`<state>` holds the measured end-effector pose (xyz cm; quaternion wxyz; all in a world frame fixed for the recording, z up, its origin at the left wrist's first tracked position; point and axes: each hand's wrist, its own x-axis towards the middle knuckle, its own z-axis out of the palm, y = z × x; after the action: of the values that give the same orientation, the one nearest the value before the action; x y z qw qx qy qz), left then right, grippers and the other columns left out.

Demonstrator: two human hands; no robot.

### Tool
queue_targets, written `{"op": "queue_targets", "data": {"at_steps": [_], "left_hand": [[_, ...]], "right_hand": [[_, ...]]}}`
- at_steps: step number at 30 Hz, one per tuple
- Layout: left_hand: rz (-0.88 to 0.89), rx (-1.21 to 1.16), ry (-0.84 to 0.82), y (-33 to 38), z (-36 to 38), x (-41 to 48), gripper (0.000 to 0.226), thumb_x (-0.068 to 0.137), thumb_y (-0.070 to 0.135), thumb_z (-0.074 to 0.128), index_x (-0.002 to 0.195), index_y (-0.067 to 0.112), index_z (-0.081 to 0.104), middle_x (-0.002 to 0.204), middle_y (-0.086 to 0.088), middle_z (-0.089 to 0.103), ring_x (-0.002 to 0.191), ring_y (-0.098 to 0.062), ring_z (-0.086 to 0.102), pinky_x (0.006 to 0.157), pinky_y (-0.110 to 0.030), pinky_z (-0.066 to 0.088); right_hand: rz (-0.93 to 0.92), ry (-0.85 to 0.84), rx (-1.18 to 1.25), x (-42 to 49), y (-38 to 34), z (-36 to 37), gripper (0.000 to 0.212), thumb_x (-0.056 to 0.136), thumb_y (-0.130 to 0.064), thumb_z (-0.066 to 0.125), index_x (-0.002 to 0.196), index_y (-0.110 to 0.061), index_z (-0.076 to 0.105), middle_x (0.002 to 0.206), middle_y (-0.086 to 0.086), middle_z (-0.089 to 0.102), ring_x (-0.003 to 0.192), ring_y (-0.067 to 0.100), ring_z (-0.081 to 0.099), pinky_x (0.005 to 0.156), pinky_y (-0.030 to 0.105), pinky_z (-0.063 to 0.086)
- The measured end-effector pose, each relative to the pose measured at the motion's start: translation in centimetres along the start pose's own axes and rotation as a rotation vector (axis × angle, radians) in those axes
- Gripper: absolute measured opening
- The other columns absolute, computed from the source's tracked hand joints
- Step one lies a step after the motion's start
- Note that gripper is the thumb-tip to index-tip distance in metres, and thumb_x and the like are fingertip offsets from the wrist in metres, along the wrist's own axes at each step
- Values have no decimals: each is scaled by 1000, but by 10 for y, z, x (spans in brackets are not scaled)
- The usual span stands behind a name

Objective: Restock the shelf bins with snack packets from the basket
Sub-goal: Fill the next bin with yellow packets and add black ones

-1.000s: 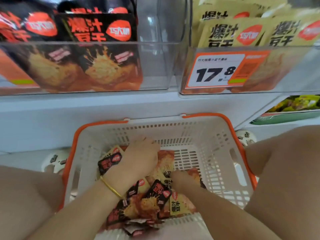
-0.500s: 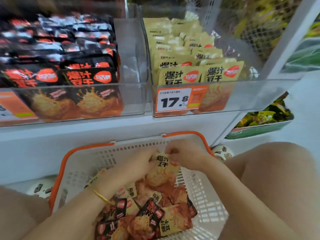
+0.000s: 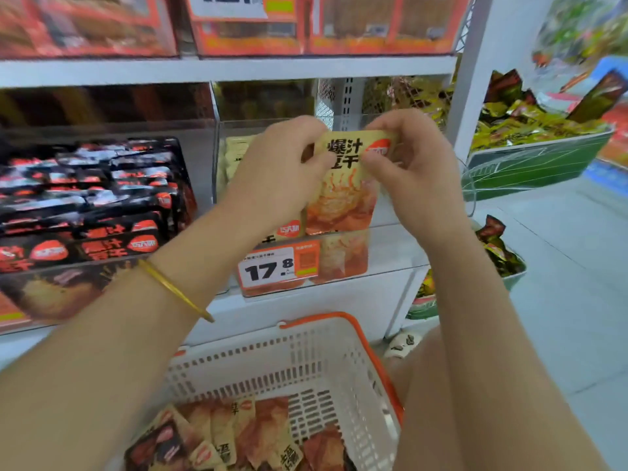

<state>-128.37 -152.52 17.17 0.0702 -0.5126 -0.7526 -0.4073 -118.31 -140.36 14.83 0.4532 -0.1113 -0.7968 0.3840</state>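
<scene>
Both hands hold a yellow snack packet upright over the clear bin of yellow packets. My left hand pinches its upper left edge and my right hand pinches its upper right corner. The packet's lower end hangs at the bin's front wall, just above the 17.8 price tag. Below, the white basket with an orange rim holds several yellow and black packets.
To the left, a clear bin of black packets is packed full. Orange boxes fill the shelf above. A white shelf post stands right of the bin, with green trays of snacks beyond it. My knee is beside the basket.
Both hands lifted a yellow packet out of the basket and raised it up to the yellow packets' bin. The view tilted upward.
</scene>
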Motion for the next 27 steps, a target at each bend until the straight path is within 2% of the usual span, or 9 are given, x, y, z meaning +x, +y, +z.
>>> {"op": "queue_targets", "data": {"at_steps": [3,7,10,13,15,18,22,25,27], "left_hand": [[1,-5,42,-6,9,7,19,92,20,54,96,2,60,92,-14,65,84,-30,61,75,-50,51],[-42,31,-21,-18,21,3,20,92,21,56,98,3,62,91,-13,64,84,-29,60,77,-49,50],[-47,212,-47,-24,28,-1,21,90,27,58,90,7,64,86,-8,57,85,-24,51,73,-35,39],[-17,344,-55,-27,30,-2,15,88,29,61,91,15,65,85,-2,48,92,-24,47,76,-36,37],[-10,337,-27,-28,32,-5,12,87,29,62,95,21,63,88,3,47,96,-23,46,84,-40,39],[27,357,46,-30,36,-11,9,88,31,60,87,23,64,90,5,48,96,-18,41,82,-33,32],[-5,457,-15,-37,42,-18,12,86,31,64,86,21,71,99,1,50,102,-21,36,86,-32,29],[9,465,-9,-38,44,-21,10,85,28,66,84,19,71,101,-1,52,105,-26,38,89,-36,29],[11,475,-16,-35,43,-22,15,86,30,63,97,21,67,112,1,53,113,-24,39,93,-35,27]], "right_hand": [[-31,23,-86,8,6,-2,22,84,-6,60,96,-22,51,84,-20,51,76,-2,51,69,18,43],[5,-65,-176,3,20,2,20,87,-8,60,96,-24,52,81,-19,50,74,-1,49,71,21,41],[52,-89,-197,-3,30,3,12,89,-13,61,100,-18,63,84,-18,49,80,7,51,74,20,41],[64,-69,-200,-5,36,3,7,88,-16,63,90,-22,66,81,-9,50,76,8,50,71,19,39],[73,-99,-222,-6,38,4,10,87,-17,64,86,-26,63,81,-4,53,73,7,49,69,20,37],[97,-153,-250,-10,40,6,4,86,-17,66,85,-20,68,85,3,60,77,14,52,72,26,40],[150,-250,-342,-20,51,10,10,85,-17,68,92,-13,72,91,7,57,87,20,52,78,30,43],[173,-113,-244,-27,48,12,19,84,-15,68,103,-17,70,99,-5,48,99,13,48,82,17,37],[217,-61,-225,-28,44,14,33,92,-21,57,125,-19,57,115,-5,49,113,14,49,92,22,37]]}}
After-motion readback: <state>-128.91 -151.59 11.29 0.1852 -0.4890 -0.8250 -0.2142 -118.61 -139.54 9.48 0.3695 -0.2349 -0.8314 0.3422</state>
